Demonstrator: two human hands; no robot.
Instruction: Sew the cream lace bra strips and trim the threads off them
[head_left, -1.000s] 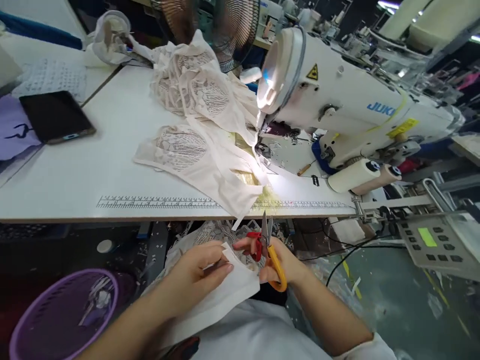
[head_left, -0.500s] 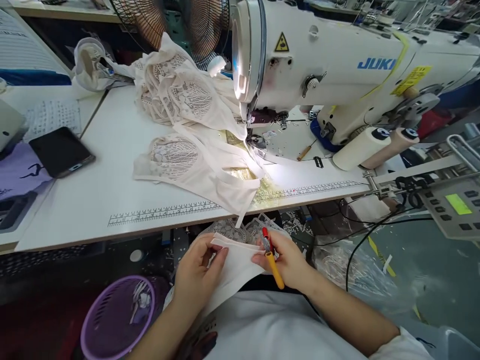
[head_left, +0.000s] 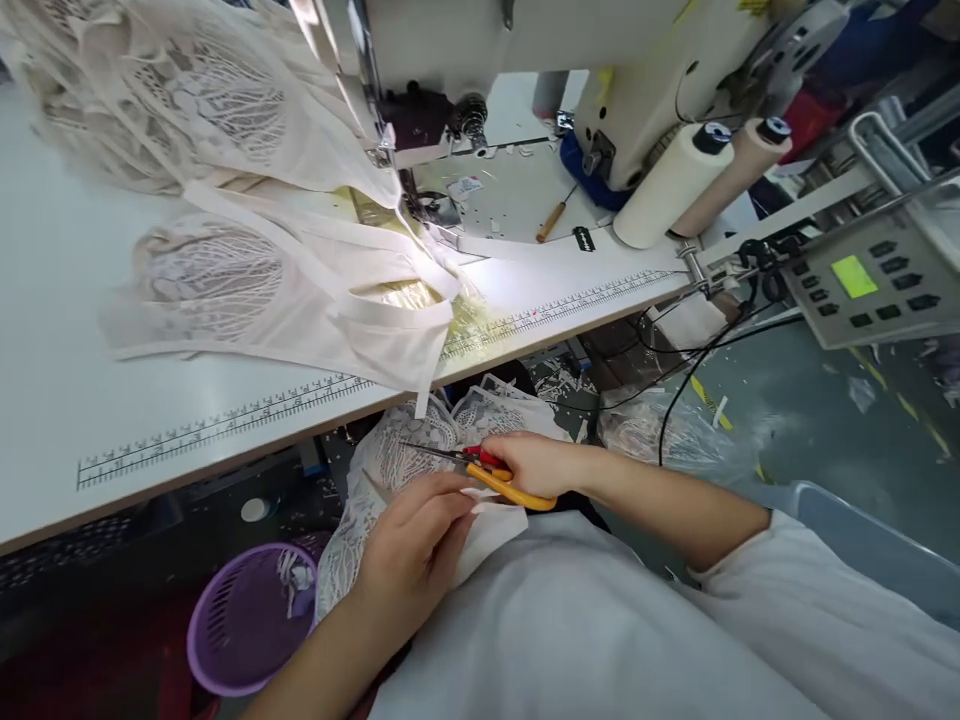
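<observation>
From where I stand, the left hand (head_left: 420,530) has its fingers closed on a piece of white fabric (head_left: 495,530), pinching it by its upper edge; the cloth spreads from those fingertips toward the right hand (head_left: 534,463). The right fingers are wrapped around the scissors (head_left: 517,492), orange and red at the handles, the blades pointing leftward just beyond the left fingers. I can't tell whether the scissors touch the fabric. Lacy material (head_left: 352,550) lies beneath and beyond both hands. Farther past the fingers, a pale lace-cupped garment (head_left: 300,325) rests on the table (head_left: 60,350).
</observation>
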